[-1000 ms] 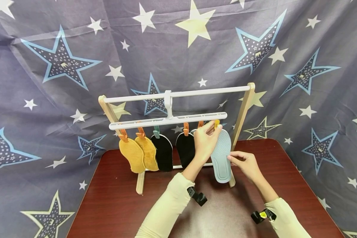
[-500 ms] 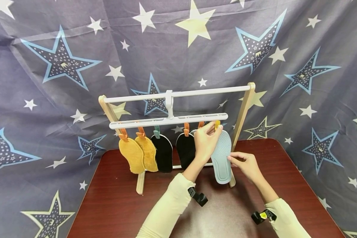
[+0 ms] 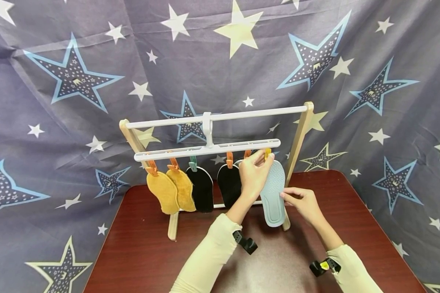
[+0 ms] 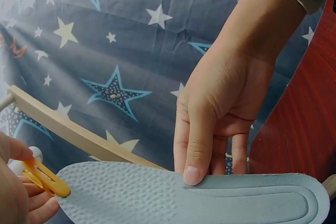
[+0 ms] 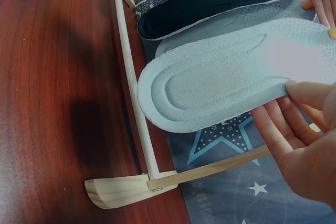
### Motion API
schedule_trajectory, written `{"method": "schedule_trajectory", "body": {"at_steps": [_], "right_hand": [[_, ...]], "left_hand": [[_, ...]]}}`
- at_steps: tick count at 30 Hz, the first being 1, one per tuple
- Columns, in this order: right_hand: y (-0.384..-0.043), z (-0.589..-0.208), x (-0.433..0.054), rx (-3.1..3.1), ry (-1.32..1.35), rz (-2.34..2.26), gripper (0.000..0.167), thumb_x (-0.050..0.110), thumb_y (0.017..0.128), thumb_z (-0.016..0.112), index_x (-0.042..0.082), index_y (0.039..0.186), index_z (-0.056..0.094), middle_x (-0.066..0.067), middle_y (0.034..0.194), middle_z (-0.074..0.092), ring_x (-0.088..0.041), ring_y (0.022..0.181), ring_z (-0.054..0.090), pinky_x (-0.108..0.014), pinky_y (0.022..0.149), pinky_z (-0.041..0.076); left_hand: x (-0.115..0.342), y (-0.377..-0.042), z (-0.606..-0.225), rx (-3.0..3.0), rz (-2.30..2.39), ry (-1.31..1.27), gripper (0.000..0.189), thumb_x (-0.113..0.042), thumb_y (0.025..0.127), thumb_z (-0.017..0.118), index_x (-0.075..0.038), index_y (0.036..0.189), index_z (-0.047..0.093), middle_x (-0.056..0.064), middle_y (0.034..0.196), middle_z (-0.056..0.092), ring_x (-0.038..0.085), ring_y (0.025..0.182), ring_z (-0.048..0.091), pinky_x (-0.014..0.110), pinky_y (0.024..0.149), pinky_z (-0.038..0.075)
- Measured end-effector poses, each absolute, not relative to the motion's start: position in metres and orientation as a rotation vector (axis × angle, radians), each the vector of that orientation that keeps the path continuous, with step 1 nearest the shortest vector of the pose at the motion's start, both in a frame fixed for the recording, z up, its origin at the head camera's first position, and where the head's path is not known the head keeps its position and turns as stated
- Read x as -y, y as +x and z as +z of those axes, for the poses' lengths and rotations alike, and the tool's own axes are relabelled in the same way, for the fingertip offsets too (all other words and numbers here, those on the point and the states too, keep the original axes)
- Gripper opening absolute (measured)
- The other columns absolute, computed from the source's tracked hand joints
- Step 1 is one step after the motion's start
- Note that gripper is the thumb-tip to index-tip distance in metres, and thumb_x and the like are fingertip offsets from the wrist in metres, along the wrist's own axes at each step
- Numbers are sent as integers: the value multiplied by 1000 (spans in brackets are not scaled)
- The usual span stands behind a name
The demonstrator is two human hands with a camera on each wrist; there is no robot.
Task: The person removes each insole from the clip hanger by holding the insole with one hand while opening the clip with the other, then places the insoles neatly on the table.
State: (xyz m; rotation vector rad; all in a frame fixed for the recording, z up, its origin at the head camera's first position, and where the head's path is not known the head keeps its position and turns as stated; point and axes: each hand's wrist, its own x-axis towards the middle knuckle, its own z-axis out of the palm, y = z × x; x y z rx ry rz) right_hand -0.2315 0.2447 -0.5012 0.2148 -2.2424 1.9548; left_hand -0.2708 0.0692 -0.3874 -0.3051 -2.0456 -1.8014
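A light blue-grey insole (image 3: 273, 195) hangs at the right end of the white hanger (image 3: 242, 145). My left hand (image 3: 254, 173) pinches the yellow clip (image 3: 267, 153) at the insole's top; in the left wrist view the clip (image 4: 48, 178) overlaps the insole's edge. Lower down, my right hand (image 3: 305, 202) pinches the insole's right side between thumb and fingers, as the right wrist view also shows on the insole (image 5: 210, 77). A second grey insole (image 5: 220, 24), mostly hidden in the head view, hangs behind, beside an orange clip (image 3: 247, 154).
Two yellow insoles (image 3: 163, 192) and two black insoles (image 3: 199, 189) hang from orange and green clips to the left. A wooden rack (image 3: 298, 138) with a white top rod (image 3: 256, 114) carries the hanger. It stands on a reddish-brown table (image 3: 143, 244) before a star-printed curtain (image 3: 106, 93).
Both hands keep their grip on the clip and the insole with hardly any movement. The hanger sways very slightly, and the head view shifts a little.
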Motion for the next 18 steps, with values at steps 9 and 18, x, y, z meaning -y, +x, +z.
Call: {"method": "schedule_trajectory", "body": {"at_steps": [9,18], "right_hand": [[-231,-499,-245,2227,207,1973,27,0,93,71,-20,111,67,12,89,75,-6,77,73,-37,72,64],[-228,-497,-243,2225,184,1983,28,-1,92,71,-22,110,66,3,91,76,-8,75,73,-39,72,64]], "left_hand": [[-71,-270,-388,2023,-1787,-298,29,-17,88,77,-1,113,78,14,105,77,21,94,77,20,78,61],[-72,-270,-388,1993,-1785,-305,29,-17,88,77,0,112,78,15,104,77,21,93,77,21,77,61]]}}
